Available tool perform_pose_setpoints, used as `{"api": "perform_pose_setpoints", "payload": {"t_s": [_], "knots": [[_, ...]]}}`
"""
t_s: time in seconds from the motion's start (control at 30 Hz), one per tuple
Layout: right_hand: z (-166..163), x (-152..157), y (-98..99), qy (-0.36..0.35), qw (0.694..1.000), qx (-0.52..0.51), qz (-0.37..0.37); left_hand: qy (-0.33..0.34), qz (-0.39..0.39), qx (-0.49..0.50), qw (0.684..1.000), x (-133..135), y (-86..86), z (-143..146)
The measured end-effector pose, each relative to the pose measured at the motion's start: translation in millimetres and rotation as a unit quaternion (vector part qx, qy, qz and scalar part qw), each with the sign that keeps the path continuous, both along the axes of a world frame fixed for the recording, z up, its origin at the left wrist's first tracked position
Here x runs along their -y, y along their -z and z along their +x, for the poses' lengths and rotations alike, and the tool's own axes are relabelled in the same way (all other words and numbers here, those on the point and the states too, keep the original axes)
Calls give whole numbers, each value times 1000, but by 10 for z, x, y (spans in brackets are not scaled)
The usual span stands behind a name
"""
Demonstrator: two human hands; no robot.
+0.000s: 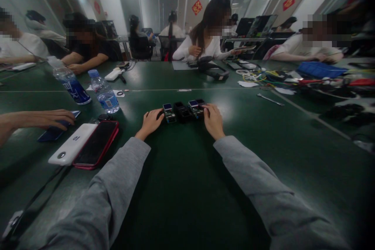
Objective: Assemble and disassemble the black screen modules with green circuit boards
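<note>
A row of small black electronic modules (184, 111) lies on the dark green table (187, 187) straight ahead; two of them show small blue screens. My left hand (150, 122) rests at the row's left end, fingers touching the leftmost module. My right hand (213, 120) sits at the right end, fingertips on the rightmost module. Both arms wear grey sleeves. Whether either hand actually grips a module I cannot tell.
A red-cased phone (97, 143) and a white power bank (72, 143) lie at my left, with two water bottles (103, 90) behind them. A neighbour's hand (43, 119) rests on a dark phone at far left. Cables, tools and a blue tray (319, 69) crowd the right. Several people sit opposite.
</note>
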State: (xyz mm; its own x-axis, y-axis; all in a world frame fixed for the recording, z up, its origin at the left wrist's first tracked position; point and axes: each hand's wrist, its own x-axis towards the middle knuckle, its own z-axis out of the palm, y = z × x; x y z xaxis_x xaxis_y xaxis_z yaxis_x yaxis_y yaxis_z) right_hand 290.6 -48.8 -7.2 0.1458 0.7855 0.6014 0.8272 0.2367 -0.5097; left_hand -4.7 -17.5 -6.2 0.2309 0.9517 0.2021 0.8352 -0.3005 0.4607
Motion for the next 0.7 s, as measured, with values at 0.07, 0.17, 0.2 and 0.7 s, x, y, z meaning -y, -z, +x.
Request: {"api": "perform_pose_setpoints", "payload": {"t_s": [0.07,0.17,0.2,0.7], "knots": [[70,-3,22,-9,1000,1,4,1,3,-1,1000,-2,1,0],[122,-4,39,-6,1000,0,13,4,6,0,1000,0,-6,4],[128,-5,40,-3,1000,-1,16,2,6,-1,1000,2,-10,5],[-9,68,-41,47,997,39,39,-2,3,-5,1000,2,-11,10]]}}
